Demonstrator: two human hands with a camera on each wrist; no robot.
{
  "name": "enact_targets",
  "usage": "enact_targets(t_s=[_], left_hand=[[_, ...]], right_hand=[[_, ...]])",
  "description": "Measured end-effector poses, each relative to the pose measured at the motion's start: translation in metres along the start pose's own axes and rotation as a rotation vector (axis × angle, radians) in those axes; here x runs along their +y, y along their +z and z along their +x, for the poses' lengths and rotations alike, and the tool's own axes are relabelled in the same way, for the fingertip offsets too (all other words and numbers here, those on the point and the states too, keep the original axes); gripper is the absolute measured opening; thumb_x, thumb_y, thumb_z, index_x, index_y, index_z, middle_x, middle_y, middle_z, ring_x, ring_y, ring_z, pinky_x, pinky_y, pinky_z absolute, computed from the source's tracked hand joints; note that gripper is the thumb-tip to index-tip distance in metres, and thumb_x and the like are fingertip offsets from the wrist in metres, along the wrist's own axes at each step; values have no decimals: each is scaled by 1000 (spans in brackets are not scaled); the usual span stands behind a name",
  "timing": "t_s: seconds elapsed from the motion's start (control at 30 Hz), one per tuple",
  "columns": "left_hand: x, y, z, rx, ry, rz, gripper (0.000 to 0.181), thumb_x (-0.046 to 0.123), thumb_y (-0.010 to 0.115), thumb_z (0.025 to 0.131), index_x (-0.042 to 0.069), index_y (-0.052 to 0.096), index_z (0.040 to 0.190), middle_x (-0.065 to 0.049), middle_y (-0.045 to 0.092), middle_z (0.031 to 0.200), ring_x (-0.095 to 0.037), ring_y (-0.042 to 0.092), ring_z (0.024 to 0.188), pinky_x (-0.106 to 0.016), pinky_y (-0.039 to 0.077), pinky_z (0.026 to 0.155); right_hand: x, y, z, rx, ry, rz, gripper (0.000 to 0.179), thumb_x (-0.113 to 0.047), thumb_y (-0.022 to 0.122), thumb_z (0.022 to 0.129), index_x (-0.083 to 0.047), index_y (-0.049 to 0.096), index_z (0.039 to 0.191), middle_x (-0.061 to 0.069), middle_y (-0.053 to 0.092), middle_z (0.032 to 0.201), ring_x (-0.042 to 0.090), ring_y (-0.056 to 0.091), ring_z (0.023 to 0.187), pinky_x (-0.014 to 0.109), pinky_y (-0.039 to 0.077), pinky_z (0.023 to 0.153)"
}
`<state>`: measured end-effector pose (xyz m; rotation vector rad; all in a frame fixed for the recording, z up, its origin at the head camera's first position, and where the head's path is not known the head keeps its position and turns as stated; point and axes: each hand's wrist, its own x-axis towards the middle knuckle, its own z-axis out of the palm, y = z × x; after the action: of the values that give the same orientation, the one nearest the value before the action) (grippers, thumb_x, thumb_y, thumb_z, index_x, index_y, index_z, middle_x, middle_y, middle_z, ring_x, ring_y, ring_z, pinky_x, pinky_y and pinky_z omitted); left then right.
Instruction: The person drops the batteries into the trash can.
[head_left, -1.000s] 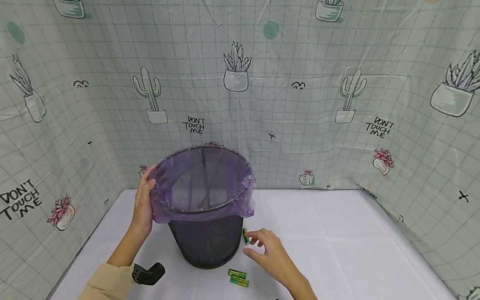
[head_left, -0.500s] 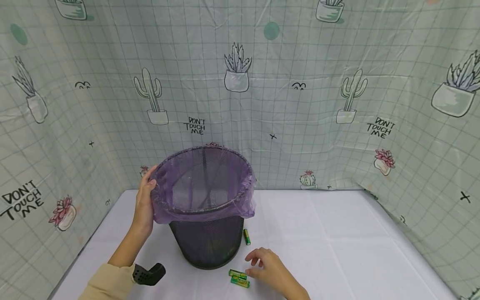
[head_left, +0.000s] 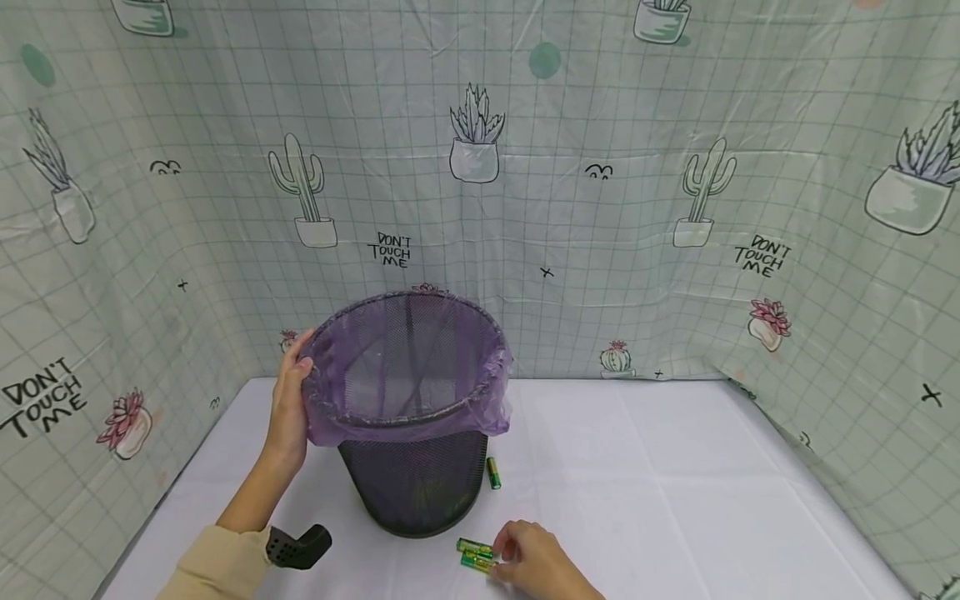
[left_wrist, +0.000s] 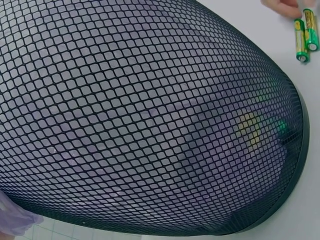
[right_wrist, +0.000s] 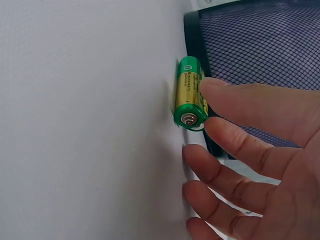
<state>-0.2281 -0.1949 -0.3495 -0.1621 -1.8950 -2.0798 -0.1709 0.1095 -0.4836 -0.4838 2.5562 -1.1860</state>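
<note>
A black mesh wastebasket (head_left: 408, 483) with a purple bag liner (head_left: 487, 400) folded over its rim stands left of the middle. My left hand (head_left: 288, 408) grips the rim's left side, thumb at the liner. Two green-and-gold batteries lie side by side in front of the basket: the farther battery (head_left: 474, 547) and the nearer battery (head_left: 477, 562). My right hand (head_left: 536, 557) reaches their right ends. In the right wrist view the thumb (right_wrist: 217, 90) touches or nearly touches a battery (right_wrist: 189, 95), while the index finger stays beside its end, apart from the thumb.
Another green battery (head_left: 493, 472) lies against the basket's right side. Blurred green and yellow shapes (left_wrist: 250, 130) show through the mesh near the bottom. A white cloth covers the table (head_left: 675, 492); a patterned curtain (head_left: 570, 217) rises behind and at both sides.
My right hand has left the single battery beside the basket and come nearer, down to the two batteries in front. The left hand and the basket hold still.
</note>
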Motion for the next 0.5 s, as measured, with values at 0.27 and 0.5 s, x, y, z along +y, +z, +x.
enact_targets(t_s=[0.27,0.5], left_hand=[[0,0,0,-1,5,4,51,32,29,96,20,27,145,3,34,139,-12,35,122,-18,31,95],[0,0,0,0,0,5,50,32,29,96,21,27,145,4,34,139,-11,35,122,-18,30,95]], right_hand=[[2,5,5,21,30,-149,20,-23,76,70,-14,59,76,-5,48,72,10,40,69,32,31,68],[1,8,5,40,27,-198,20,-20,77,70,-14,58,73,-6,45,71,11,37,69,30,28,67]])
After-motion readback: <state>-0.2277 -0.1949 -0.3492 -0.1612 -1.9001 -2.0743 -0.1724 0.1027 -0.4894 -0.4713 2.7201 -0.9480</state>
